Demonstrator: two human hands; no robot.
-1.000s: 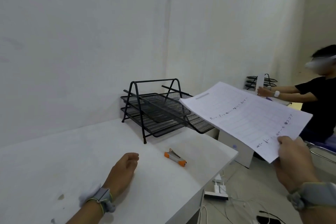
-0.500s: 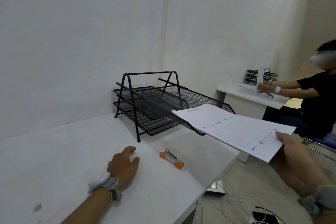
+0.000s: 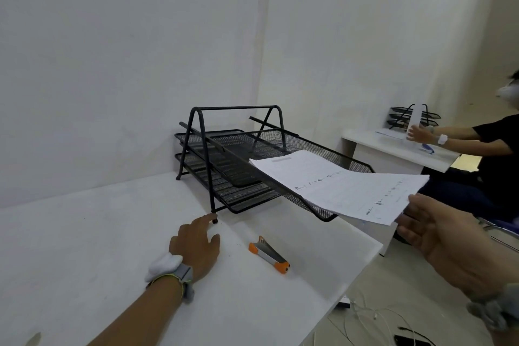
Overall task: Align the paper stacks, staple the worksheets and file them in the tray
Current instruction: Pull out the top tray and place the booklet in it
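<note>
White table (image 3: 84,247), black mesh tray (image 3: 331,160) at its far corner. Worksheets (image 3: 337,185) lie partway into the pulled-out top tier, near edge overhanging. Right hand (image 3: 455,244) pinches that near corner. Left hand (image 3: 196,241) flat on table, fingers loosely spread, fingertip by tray leg. Orange stapler (image 3: 269,254) just right of it

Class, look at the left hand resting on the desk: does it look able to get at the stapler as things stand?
Probably yes. The left hand lies flat and empty on the desk, with bare surface between it and the stapler just to its right.
</note>
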